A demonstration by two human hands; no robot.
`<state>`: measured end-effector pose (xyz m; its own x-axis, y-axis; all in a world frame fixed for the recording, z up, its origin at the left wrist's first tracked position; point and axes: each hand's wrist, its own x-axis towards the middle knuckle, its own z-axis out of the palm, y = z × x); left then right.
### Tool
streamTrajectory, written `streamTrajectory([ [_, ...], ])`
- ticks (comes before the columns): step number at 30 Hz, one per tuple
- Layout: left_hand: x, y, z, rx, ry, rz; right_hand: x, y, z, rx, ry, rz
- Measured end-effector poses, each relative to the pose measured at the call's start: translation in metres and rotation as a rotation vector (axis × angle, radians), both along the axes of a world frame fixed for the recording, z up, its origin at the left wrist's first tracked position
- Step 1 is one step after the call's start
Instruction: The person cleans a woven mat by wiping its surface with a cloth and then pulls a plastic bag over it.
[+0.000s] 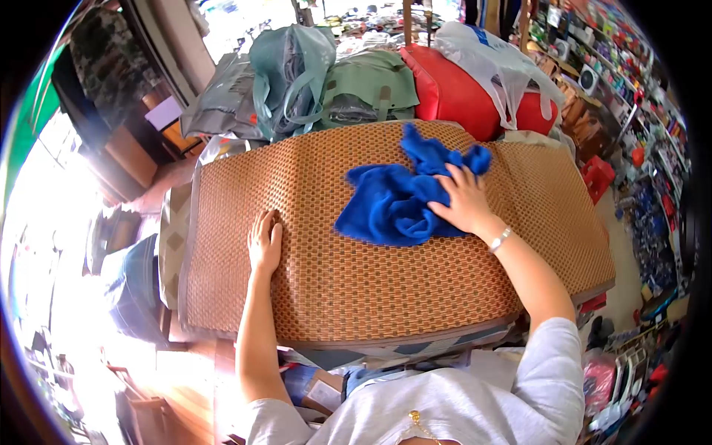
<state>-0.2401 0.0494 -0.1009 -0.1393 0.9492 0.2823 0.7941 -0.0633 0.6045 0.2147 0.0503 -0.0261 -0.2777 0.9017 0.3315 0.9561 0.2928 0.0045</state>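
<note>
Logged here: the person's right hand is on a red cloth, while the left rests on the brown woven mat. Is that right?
Not quite: the cloth under the right hand is blue, not red, as the head view shows. The left hand does rest on the brown woven mat.

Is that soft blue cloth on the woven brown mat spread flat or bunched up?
Bunched up: the blue cloth lies in heaped, overlapping folds, with the right hand on it.

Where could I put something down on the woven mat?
The woven mat is bare between the left hand and the blue cloth, and from the right hand to the mat's right end. It's crowded just past the back edge, where the green bag and red bag sit.
</note>
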Motion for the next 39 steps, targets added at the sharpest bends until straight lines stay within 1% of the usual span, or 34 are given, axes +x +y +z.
streamTrajectory([
  [2,-0.002,-0.026,0.001,-0.025,0.058,0.041,0.033,-0.021,-0.006,-0.033,0.087,-0.015],
  [4,-0.004,-0.044,-0.004,-0.045,0.091,0.095,0.054,-0.051,-0.006,-0.095,0.126,0.034],
  [7,0.0,-0.055,-0.006,-0.041,0.103,0.156,0.065,-0.097,0.006,-0.152,0.127,0.207],
  [10,0.002,-0.053,-0.006,-0.005,0.123,0.17,0.057,-0.121,0.012,-0.183,0.121,0.419],
  [12,0.001,-0.052,-0.006,-0.003,0.124,0.169,0.038,-0.126,0.022,-0.23,0.044,0.526],
  [15,-0.004,-0.049,-0.01,0.02,0.108,0.161,0.006,-0.109,0.019,-0.206,0.117,0.725],
  [16,-0.005,-0.049,-0.01,0.018,0.088,0.158,-0.004,-0.1,0.017,-0.198,0.101,0.743],
  [18,-0.008,-0.049,-0.011,0.012,0.064,0.152,-0.019,-0.071,0.007,-0.195,0.094,0.707],
  [20,-0.01,-0.046,-0.014,0.012,0.038,0.151,-0.02,-0.036,0.002,-0.146,0.072,0.568],
  [22,-0.018,-0.044,-0.016,-0.001,0.223,0.279,-0.003,-0.013,0.003,-0.087,0.027,0.348],
  [23,-0.024,-0.042,-0.014,-0.059,0.237,0.271,0.01,-0.004,0.005,-0.089,0.044,0.26],
  [24,-0.027,-0.039,-0.01,-0.053,0.241,0.262,0.024,-0.002,0.005,-0.098,0.064,0.165],
  [25,-0.028,-0.037,-0.006,-0.098,0.272,0.289,0.039,-0.003,0.001,-0.107,0.06,0.089],
  [27,-0.037,-0.028,0.002,-0.197,0.324,0.322,0.062,-0.021,-0.006,-0.139,0.168,0.029],
  [28,-0.044,-0.021,0.003,-0.197,0.326,0.307,0.066,-0.036,-0.006,-0.17,0.188,-0.002],
  [31,-0.067,0.008,0.005,-0.299,0.397,0.319,0.052,-0.092,0.007,-0.228,0.117,0.004],
  [33,-0.077,0.029,0.006,-0.301,0.406,0.313,0.033,-0.115,0.014,-0.259,0.052,0.049],
  [36,-0.084,0.053,0.008,-0.321,0.431,0.313,-0.018,-0.118,0.024,-0.31,-0.045,0.193],
  [39,-0.088,0.072,0.008,-0.327,0.45,0.329,-0.071,-0.09,0.013,-0.289,0.033,0.423],
])
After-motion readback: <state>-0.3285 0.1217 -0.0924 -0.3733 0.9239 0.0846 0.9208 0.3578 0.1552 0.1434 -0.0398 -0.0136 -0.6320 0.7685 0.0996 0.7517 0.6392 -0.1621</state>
